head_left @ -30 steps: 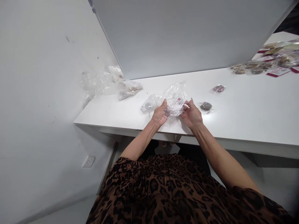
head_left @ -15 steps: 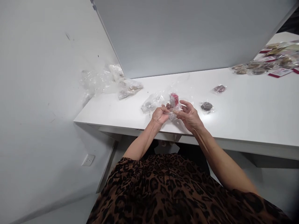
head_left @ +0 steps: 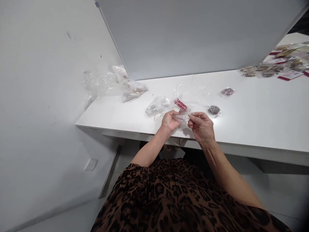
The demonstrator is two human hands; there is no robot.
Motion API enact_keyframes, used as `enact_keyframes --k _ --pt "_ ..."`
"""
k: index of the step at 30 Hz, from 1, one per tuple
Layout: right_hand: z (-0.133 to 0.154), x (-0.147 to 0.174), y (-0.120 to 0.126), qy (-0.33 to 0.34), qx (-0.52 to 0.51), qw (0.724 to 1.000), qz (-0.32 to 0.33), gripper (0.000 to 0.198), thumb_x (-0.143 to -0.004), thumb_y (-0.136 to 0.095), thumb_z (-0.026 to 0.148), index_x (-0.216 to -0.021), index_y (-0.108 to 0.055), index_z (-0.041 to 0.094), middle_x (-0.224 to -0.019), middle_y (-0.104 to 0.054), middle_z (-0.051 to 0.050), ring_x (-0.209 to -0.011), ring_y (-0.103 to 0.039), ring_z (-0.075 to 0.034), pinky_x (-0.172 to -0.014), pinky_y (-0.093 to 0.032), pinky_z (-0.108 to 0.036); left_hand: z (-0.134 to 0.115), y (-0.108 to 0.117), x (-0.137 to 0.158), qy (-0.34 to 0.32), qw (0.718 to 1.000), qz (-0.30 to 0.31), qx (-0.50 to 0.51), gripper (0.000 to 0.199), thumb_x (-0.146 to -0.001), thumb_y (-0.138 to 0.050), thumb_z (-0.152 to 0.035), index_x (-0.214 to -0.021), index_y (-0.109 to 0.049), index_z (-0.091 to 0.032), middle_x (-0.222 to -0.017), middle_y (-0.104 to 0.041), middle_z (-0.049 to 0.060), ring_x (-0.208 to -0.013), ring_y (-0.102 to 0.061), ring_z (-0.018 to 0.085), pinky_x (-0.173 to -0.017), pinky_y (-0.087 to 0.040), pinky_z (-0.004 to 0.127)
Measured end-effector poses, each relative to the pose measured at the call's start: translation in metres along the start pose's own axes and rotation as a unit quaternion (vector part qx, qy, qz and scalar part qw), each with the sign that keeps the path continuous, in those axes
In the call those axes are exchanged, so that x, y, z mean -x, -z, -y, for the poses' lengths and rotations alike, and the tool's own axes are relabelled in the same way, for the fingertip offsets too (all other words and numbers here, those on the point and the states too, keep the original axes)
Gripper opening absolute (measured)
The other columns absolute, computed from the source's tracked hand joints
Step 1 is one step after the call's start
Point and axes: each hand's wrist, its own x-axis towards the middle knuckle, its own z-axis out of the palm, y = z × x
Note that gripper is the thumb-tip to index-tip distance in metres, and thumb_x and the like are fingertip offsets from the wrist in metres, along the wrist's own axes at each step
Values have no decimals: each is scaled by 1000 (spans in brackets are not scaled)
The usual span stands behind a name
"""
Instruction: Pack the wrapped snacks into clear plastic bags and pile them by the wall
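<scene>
Over the front of the white table (head_left: 241, 122), a clear plastic bag (head_left: 182, 119) is held between my two hands. My left hand (head_left: 170, 121) is closed on its left side, palm partly up. Pinched fingers of my right hand (head_left: 201, 126) grip the bag's right edge. A red card (head_left: 180, 104) shows at the far side of the bag, tilted; whether it lies inside the plastic I cannot tell. To the right of my right hand lies a dark oval item in clear wrap (head_left: 213, 110), with a purplish wrapped item (head_left: 227, 92) farther back.
Left of my hands lies another clear bag (head_left: 158, 104). Crumpled plastic bags (head_left: 103, 82) pile against the wall at the table's left end. A grey panel (head_left: 188, 38) stands along the back. Several wrapped items with red-and-white cards (head_left: 291, 75) lie at the far right.
The red card has turned from upright to a slanted, flatter angle. My right hand has shifted right and lower, its fingers drawn into a pinch. My left hand moved slightly right.
</scene>
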Motion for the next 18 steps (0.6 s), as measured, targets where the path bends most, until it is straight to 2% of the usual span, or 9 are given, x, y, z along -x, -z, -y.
enact_keyframes --k 4,8,11,13,15,18 --pt "9 -1 -4 66 23 997 14 30 -59 -88 30 -77 -65 23 -67 -56 4 -52 -50 -10 -48 -42 -26 7 2 14 83 991 101 -26 12 -87 -66 -22 -97 -68 -17 -88 -70 7 -76 -64 18 -95 -51 43" --pt "14 2 -5 93 47 994 38 32 -64 -89 37 -83 -65 26 -73 -57 2 -57 -52 -12 -52 -45 -30 12 2 22 167 979 109 -44 26 -94 -64 -39 -98 -70 -14 -75 -66 6 -72 -65 20 -96 -53 47" --pt "14 9 1 101 39 994 35 30 -63 -89 36 -81 -66 28 -75 -59 2 -59 -53 -13 -54 -47 -30 8 -5 23 142 985 91 -41 15 -91 -60 -19 -100 -70 -12 -83 -70 9 -75 -68 20 -98 -53 46" --pt "12 15 7 99 33 994 25 28 -62 -89 34 -79 -68 27 -74 -61 2 -59 -52 -13 -54 -46 -29 2 -11 22 102 992 61 -37 25 -82 -58 -4 -102 -69 -12 -88 -71 11 -80 -70 21 -100 -53 45" --pt "6 23 15 73 24 997 9 27 -60 -90 32 -77 -69 26 -70 -61 2 -57 -51 -11 -53 -43 -27 -4 -14 18 82 996 28 -34 33 -75 -56 1 -104 -68 -11 -87 -71 10 -86 -71 22 -101 -53 45" --pt "-3 33 26 -2 29 1000 -5 30 -59 -92 32 -76 -69 24 -65 -60 2 -56 -52 -11 -52 -42 -25 -8 -11 8 68 996 -11 -51 31 -71 -56 2 -97 -67 -12 -78 -67 6 -85 -70 21 -96 -55 42"
